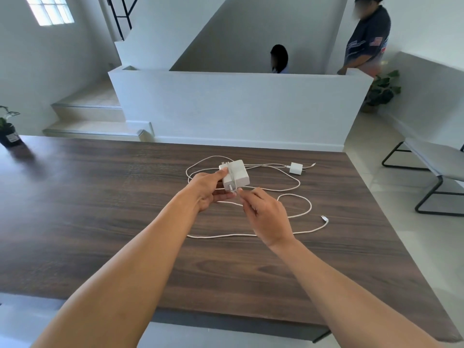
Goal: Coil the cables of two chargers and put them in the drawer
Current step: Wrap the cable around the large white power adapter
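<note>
While the right hand pinches the limp cable | left hand grips rigid square charger above table; one wrap on | small charger lies beyond, uncoiled | drawer unseen.

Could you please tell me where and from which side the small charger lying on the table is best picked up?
Pinch the small charger across its flat white sides, coming down from above. It lies free on the table; its prongs point right and its cable leaves to the left, so keep off both ends.
</note>
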Demonstrator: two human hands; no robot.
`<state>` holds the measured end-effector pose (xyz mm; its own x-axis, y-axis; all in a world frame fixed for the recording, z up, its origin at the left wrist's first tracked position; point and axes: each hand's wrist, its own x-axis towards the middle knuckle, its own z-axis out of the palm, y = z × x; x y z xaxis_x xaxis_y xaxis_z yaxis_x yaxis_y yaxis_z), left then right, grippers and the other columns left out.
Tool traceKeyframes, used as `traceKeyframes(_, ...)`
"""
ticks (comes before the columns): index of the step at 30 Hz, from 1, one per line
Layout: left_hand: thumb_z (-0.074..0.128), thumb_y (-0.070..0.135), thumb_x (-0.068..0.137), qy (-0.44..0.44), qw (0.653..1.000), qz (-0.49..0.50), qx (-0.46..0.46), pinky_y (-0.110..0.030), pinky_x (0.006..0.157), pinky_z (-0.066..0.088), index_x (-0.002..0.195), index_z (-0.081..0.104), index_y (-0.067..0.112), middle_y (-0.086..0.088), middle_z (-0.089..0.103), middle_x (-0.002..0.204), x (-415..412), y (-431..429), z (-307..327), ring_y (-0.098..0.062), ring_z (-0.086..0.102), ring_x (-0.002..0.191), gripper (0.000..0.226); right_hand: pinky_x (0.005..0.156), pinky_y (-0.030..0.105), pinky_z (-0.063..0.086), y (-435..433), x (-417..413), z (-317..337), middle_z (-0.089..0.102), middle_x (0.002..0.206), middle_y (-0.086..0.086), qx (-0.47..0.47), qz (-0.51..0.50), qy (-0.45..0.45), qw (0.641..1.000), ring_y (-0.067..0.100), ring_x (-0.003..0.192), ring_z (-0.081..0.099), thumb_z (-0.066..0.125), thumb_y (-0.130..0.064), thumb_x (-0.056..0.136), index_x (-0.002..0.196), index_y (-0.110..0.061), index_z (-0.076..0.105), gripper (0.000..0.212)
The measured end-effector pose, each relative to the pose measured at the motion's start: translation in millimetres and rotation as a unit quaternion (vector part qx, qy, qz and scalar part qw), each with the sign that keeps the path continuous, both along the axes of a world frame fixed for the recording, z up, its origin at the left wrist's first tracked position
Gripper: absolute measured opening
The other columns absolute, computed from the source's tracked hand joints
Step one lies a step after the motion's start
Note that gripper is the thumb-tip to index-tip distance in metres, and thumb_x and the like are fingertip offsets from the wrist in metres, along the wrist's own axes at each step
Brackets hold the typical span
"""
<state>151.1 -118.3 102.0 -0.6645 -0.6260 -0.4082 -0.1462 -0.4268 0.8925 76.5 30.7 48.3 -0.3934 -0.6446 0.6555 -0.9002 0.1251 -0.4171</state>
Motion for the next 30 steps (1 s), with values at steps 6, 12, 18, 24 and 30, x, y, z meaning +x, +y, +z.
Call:
traceKeyframes(6, 0.057, 0.028, 0.095, 0.004, 0.997, -0.071, -0.029, -0.036, 0.069, 0.061, 0.089, 0.065, 0.004, -0.009, 0.069, 0.07, 4.4, -2.4, 6.6, -0.022, 0.066, 0.066, 0.026, 0.065, 0.014, 0.041, -6.3, 0.5, 0.6, 0.066, 0.076, -0.018, 0.0, -0.011, -0.261, 0.965, 0.0, 0.068, 0.056, 0.061, -0.013, 0.091, 0.103, -0.023, 0.074, 0.021)
traceKeyframes(12, 0.053, 0.03, 0.096, 0.019, 0.99, -0.132, -0.032, -0.032, 0.063, 0.06, 0.097, 0.065, 0.004, -0.011, 0.069, 0.078, 12.4, -11.9, 3.3, -0.02, 0.066, 0.066, 0.028, 0.051, 0.014, 0.033, -14.1, -7.7, 4.7, 0.057, 0.057, -0.008, 0.035, 0.021, -0.313, 0.949, 0.005, 0.05, 0.043, 0.064, -0.026, 0.091, 0.09, -0.023, 0.076, 0.013)
traceKeyframes(18, 0.048, 0.025, 0.099, -0.015, 0.961, -0.245, -0.124, -0.025, 0.065, 0.057, 0.093, 0.066, 0.003, -0.005, 0.071, 0.075, 26.0, -21.9, 7.6, -0.014, 0.065, 0.065, 0.029, 0.054, 0.024, 0.036, -16.4, -38.1, 17.8, 0.063, 0.059, -0.001, 0.148, 0.035, -0.297, 0.943, 0.005, 0.053, 0.043, 0.061, -0.027, 0.092, 0.07, -0.032, 0.067, 0.024)
traceKeyframes(24, 0.052, 0.024, 0.097, -0.077, 0.932, -0.293, -0.2, -0.024, 0.064, 0.056, 0.1, 0.065, -0.001, -0.008, 0.069, 0.078, 35.1, -32.0, 8.2, -0.012, 0.065, 0.062, 0.029, 0.04, 0.019, 0.024, -39.4, -51.8, 52.8, 0.04, 0.051, -0.003, 0.268, 0.109, -0.446, 0.847, 0.004, 0.036, 0.03, 0.057, -0.018, 0.095, 0.064, -0.014, 0.055, 0.032)
traceKeyframes(30, 0.058, 0.024, 0.096, -0.119, 0.903, -0.297, -0.287, -0.034, 0.072, 0.06, 0.087, 0.069, 0.007, -0.006, 0.069, 0.075, 36.1, -30.5, 3.0, -0.017, 0.067, 0.069, 0.022, 0.04, 0.019, 0.022, -49.7, -48.2, 67.1, 0.036, 0.048, -0.003, 0.333, 0.101, -0.431, 0.832, 0.01, 0.04, 0.026, 0.06, -0.016, 0.093, 0.053, -0.014, 0.048, 0.041)
